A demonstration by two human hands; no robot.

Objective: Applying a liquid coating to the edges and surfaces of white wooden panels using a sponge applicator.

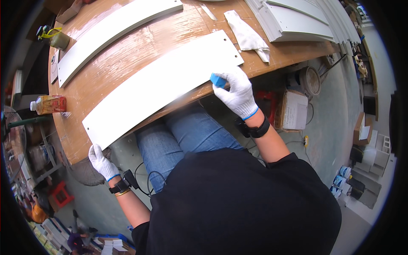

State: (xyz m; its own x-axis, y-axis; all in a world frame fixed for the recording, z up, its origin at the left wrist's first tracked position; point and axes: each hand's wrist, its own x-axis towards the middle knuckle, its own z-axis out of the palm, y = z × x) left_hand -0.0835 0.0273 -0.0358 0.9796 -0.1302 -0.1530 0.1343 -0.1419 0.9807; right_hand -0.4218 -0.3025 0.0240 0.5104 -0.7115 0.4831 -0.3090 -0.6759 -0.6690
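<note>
A long white panel (161, 80) with small holes near its ends lies along the near edge of the brown table. At the panel's lower left corner, my left hand (101, 162) in a white knit glove has its fingers closed on the edge. My right hand (238, 93), gloved the same way, pinches a small blue block (218, 80) over the panel's near edge, toward its right end. What the block is made of I cannot tell. A crumpled white cloth (246, 36) rests on the table just past the panel's right end.
Another white panel (114, 36) lies farther back on the table (144, 53). White panels (297, 21) are stacked at the far right. A bottle of reddish liquid (49, 104) and a greenish container (58, 39) stand at the left. Below the table's right side are a bucket (311, 80) and a carton (294, 110).
</note>
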